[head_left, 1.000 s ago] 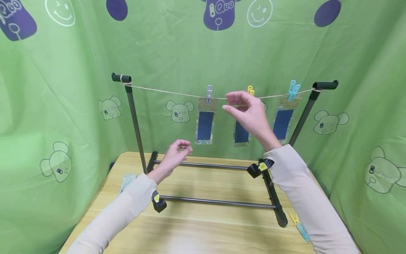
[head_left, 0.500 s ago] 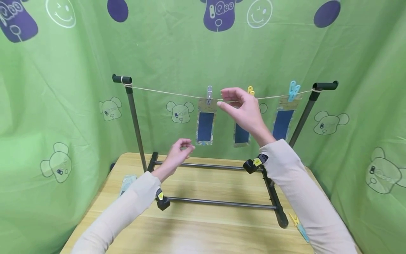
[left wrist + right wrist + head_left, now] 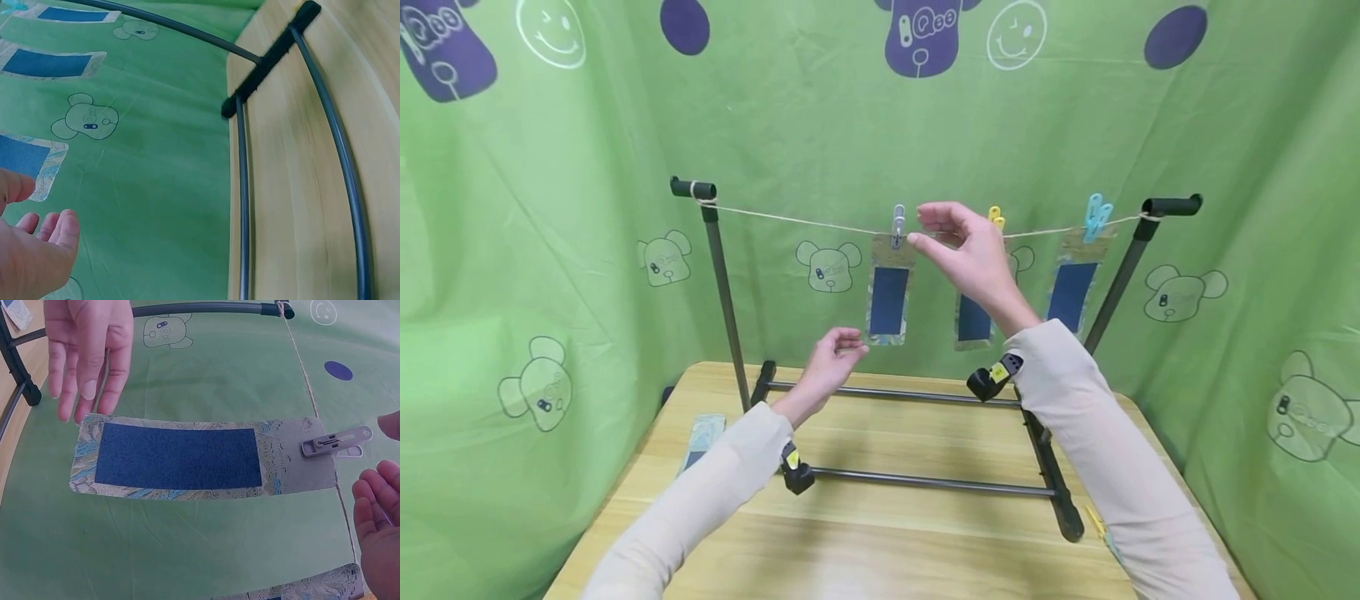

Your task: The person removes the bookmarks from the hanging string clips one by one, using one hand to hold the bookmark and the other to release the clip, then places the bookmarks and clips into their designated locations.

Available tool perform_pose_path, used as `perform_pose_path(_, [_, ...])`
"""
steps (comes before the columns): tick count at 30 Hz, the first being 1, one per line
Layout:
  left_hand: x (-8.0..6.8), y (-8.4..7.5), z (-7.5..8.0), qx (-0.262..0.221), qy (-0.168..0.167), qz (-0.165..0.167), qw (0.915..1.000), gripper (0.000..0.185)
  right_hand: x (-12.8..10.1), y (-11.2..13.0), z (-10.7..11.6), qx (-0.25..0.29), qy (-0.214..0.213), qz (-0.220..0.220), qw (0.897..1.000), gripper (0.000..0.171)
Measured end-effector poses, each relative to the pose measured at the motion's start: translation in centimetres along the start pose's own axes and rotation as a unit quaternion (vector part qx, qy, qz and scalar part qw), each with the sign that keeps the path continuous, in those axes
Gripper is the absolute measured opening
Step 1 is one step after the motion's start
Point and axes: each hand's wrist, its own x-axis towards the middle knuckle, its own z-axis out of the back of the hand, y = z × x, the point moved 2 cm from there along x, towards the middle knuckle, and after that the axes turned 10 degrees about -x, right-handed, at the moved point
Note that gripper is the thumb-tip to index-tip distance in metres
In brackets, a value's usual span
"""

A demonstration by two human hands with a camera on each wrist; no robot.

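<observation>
A patterned strip with a dark blue panel (image 3: 889,300) hangs from a cord (image 3: 797,220), fixed by a grey clothespin (image 3: 898,227). My right hand (image 3: 973,258) is raised beside that clothespin, thumb and fingers apart around nothing. In the right wrist view, a gap shows between the clothespin's (image 3: 337,442) handle end and the right hand (image 3: 387,531). My left hand (image 3: 829,367) is lower, near the strip's bottom corner, fingers loosely bent and holding nothing. The right wrist view has the left hand's (image 3: 90,356) fingertips right at the strip's lower end.
More strips hang to the right under a yellow clothespin (image 3: 997,217) and a light-blue clothespin (image 3: 1097,218). The cord spans a black rack's posts (image 3: 724,292). On the wooden table (image 3: 850,550) lie another strip (image 3: 706,432) at left and a yellow clothespin (image 3: 1096,522) at right.
My right hand has moved left, closer to the grey clothespin. My left hand has shifted right, toward the lower end of the hanging strip.
</observation>
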Motion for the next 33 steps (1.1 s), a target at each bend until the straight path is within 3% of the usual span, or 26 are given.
perform_pose_path(33, [0.6,0.4,-0.7,-0.074,0.005,0.034,0.9967,0.031,2.5,0.8,-1.0,-0.070,0.054,-0.010,0.996,0.046])
